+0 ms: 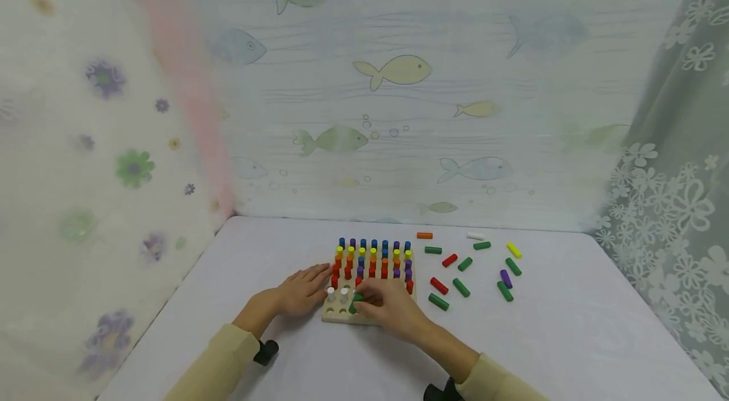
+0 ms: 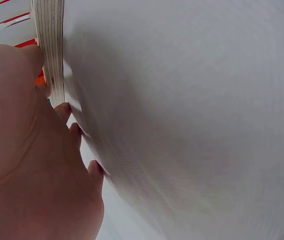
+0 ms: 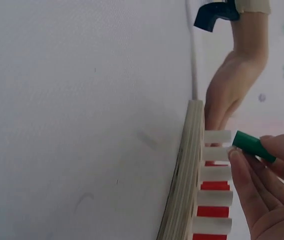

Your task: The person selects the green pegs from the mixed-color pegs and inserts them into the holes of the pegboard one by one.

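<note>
A wooden pegboard (image 1: 335, 317) stands on the table with rows of coloured pegs upright in its holes: blue and purple at the back, then yellow, orange, red. White pegs (image 1: 331, 295) stand in a row toward the front. My right hand (image 1: 394, 307) pinches a green peg (image 3: 251, 145) between thumb and fingers; in the right wrist view it is tilted, beside the tops of the white pegs. Part of the board lies hidden behind this hand. At the board's left side, my left hand (image 1: 303, 292) rests with fingers extended, its thumb touching the edge in the left wrist view.
Loose pegs lie scattered right of the board: several green ones (image 1: 438, 302), red ones (image 1: 439, 286), a purple one (image 1: 505, 279), a yellow one (image 1: 514, 250), a white one (image 1: 475, 236) and an orange one (image 1: 424, 235). A patterned curtain (image 1: 398, 135) hangs behind the table.
</note>
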Demonstrator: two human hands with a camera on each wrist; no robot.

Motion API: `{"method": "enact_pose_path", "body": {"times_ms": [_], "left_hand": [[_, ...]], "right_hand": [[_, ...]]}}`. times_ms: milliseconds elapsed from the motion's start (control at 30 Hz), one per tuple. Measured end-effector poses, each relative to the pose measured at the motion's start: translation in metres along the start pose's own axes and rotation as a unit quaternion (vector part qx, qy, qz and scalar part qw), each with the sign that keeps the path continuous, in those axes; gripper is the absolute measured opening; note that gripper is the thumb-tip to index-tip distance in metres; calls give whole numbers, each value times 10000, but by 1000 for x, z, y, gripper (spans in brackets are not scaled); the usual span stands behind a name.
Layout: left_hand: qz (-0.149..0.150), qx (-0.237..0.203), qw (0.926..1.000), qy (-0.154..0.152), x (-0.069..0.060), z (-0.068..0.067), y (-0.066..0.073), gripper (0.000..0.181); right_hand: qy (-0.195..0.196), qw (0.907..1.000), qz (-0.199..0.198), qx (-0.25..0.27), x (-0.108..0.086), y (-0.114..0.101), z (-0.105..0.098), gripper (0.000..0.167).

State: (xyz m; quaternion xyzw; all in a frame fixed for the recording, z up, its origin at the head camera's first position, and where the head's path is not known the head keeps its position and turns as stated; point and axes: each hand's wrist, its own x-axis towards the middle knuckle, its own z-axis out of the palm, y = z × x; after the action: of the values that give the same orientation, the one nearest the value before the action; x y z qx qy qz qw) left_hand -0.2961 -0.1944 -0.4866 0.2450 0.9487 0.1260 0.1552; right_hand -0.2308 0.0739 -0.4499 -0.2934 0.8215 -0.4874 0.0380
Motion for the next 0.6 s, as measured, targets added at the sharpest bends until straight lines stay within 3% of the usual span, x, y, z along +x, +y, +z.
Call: {"method": "enact_pose_path", "body": {"times_ms": [600], "left_hand": [[35, -5, 10000, 43, -6, -3, 4, 64]], "right_hand": [[-98, 9975, 66, -697, 19, -11, 27, 13]]}}
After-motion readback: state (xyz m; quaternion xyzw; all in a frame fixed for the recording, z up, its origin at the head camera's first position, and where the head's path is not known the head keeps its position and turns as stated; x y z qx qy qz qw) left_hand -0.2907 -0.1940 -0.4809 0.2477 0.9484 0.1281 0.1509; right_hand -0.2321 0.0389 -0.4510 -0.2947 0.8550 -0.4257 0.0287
